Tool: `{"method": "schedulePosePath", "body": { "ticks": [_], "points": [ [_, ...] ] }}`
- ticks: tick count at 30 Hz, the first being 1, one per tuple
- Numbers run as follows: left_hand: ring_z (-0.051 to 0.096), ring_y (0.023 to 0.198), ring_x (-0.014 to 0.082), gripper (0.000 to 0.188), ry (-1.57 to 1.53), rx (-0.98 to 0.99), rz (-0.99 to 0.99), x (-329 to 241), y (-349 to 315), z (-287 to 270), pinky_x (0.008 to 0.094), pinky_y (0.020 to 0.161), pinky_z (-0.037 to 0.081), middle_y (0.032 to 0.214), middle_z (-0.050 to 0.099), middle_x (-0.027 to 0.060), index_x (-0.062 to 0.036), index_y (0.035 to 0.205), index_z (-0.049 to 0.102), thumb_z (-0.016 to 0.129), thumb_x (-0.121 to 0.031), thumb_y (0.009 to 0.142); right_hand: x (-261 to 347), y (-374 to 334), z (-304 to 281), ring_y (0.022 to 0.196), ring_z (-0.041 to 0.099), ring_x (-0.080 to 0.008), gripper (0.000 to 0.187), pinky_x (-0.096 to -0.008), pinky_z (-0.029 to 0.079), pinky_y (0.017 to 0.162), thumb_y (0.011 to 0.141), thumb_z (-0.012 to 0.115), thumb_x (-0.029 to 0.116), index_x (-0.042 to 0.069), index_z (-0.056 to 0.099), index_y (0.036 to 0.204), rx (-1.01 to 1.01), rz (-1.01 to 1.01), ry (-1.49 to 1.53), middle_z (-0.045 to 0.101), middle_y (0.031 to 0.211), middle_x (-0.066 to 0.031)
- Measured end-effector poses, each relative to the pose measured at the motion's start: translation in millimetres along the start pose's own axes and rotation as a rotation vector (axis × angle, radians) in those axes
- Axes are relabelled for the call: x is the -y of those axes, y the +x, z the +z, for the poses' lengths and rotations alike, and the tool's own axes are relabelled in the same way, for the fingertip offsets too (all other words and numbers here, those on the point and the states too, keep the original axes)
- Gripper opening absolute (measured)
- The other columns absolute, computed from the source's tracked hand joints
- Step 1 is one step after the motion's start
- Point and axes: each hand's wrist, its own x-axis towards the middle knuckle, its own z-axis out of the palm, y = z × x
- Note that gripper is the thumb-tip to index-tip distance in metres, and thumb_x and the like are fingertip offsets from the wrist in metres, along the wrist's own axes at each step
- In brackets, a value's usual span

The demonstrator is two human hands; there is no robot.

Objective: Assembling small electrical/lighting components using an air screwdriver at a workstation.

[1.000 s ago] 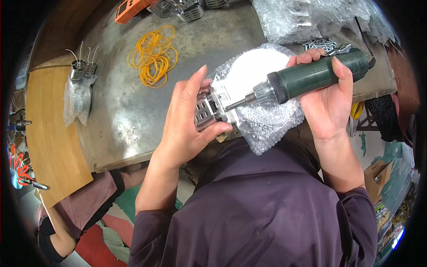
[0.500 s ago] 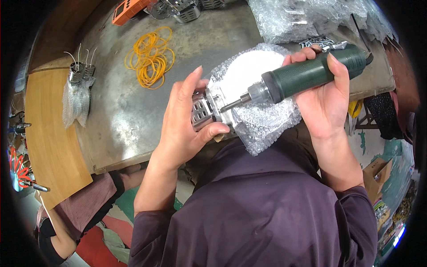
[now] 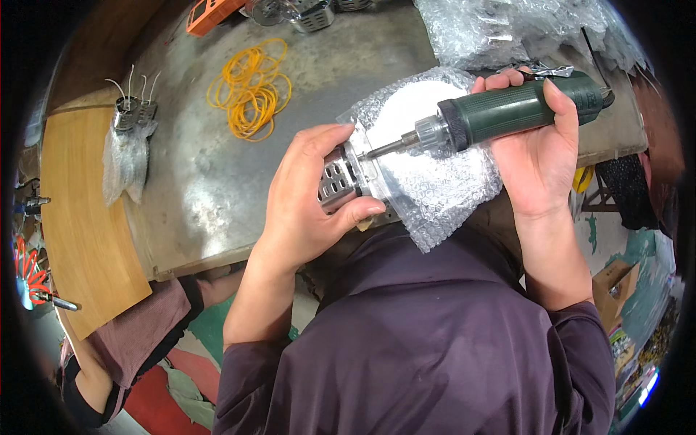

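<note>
My left hand [image 3: 308, 185] grips a shiny perforated metal cup [image 3: 337, 180] by its sides, fingers over the top and thumb along the near side. A flat metal bracket [image 3: 368, 168] sits at the cup's right end. My right hand [image 3: 536, 170] is wrapped round a dark green electric screwdriver [image 3: 511, 116], tilted so its bit points left and down. The bit's tip is at the bracket, where a screw seems to stand; whether they touch is hard to tell. Bubble wrap [image 3: 446, 214] covers a bright round piece [image 3: 413, 109] beneath the screwdriver.
A coiled yellow cord [image 3: 250, 90] lies on the metal table [image 3: 188, 174]. Far off are an orange tool [image 3: 210, 14] and more metal cups [image 3: 312, 16]. Bubble wrap bags [image 3: 500, 29] pile at the far right. Wrapped cups [image 3: 130, 138] stand left, near another person's arm [image 3: 90, 377].
The cup and screwdriver have shifted slightly right, and the view has moved a little too. My left fingers have bent down over the cup. The bit still points at the bracket.
</note>
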Motion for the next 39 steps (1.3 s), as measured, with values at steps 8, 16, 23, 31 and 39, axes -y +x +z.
{"method": "schedulePosePath", "body": {
  "ticks": [8, 16, 23, 31, 39],
  "points": [
    [0.057, 0.103, 0.0272, 0.085, -0.013, 0.022, -0.063, 1.4, -3.1, 0.6, 0.0356, 0.090, 0.047, 0.116, 0.057, 0.0158, 0.0023, 0.126, 0.052, 0.081, -0.050, 0.066, -0.5, -0.8, 2.0, 0.101, 0.058, -0.0271, 0.019, -0.0469, 0.038, 0.108, 0.086, 0.064, 0.013, 0.002, 0.057, 0.100, -0.018, 0.016, 0.023, 0.061, 0.098, -0.0121],
    [0.058, 0.096, 0.0300, 0.089, -0.018, 0.027, 0.024, 1.1, -0.2, -0.1, 0.0373, 0.083, 0.051, 0.110, 0.055, 0.0164, 0.0000, 0.132, 0.046, 0.086, -0.036, 0.061, -5.3, 3.1, 4.6, 0.101, 0.058, -0.0258, 0.017, -0.0453, 0.039, 0.107, 0.086, 0.065, 0.015, 0.004, 0.057, 0.097, -0.003, 0.018, -0.001, 0.061, 0.096, -0.0105],
    [0.058, 0.098, 0.0298, 0.097, -0.066, -0.006, -0.029, 5.1, -3.8, 3.2, 0.0380, 0.086, 0.050, 0.109, 0.054, 0.0167, -0.0005, 0.138, 0.039, 0.087, -0.036, 0.060, -12.2, 4.0, 6.0, 0.097, 0.059, -0.0255, 0.018, -0.0437, 0.040, 0.106, 0.086, 0.065, 0.016, 0.004, 0.057, 0.097, 0.000, -0.014, 0.004, 0.062, 0.095, -0.0096],
    [0.056, 0.112, 0.0315, 0.078, 0.114, 0.209, -0.085, -12.6, 3.9, -21.2, 0.0385, 0.096, 0.046, 0.117, 0.056, 0.0171, -0.0010, 0.135, 0.042, 0.082, -0.024, 0.072, -9.2, 15.1, 14.3, 0.097, 0.057, -0.0306, 0.024, -0.0433, 0.042, 0.101, 0.084, 0.066, 0.014, -0.001, 0.057, 0.101, 0.042, 0.018, -0.045, 0.061, 0.095, -0.0139],
    [0.053, 0.108, 0.0331, 0.043, 0.356, 0.082, 0.185, -44.6, 27.1, -39.8, 0.0462, 0.092, 0.047, 0.119, 0.056, 0.0147, -0.0078, 0.111, 0.055, 0.073, -0.009, 0.072, 42.3, 1.8, 51.3, 0.108, 0.051, -0.0280, 0.037, -0.0490, 0.023, 0.118, 0.088, 0.060, 0.007, -0.006, 0.041, 0.117, 0.300, -0.030, 0.037, 0.050, 0.104, -0.0145]
  ]
}}
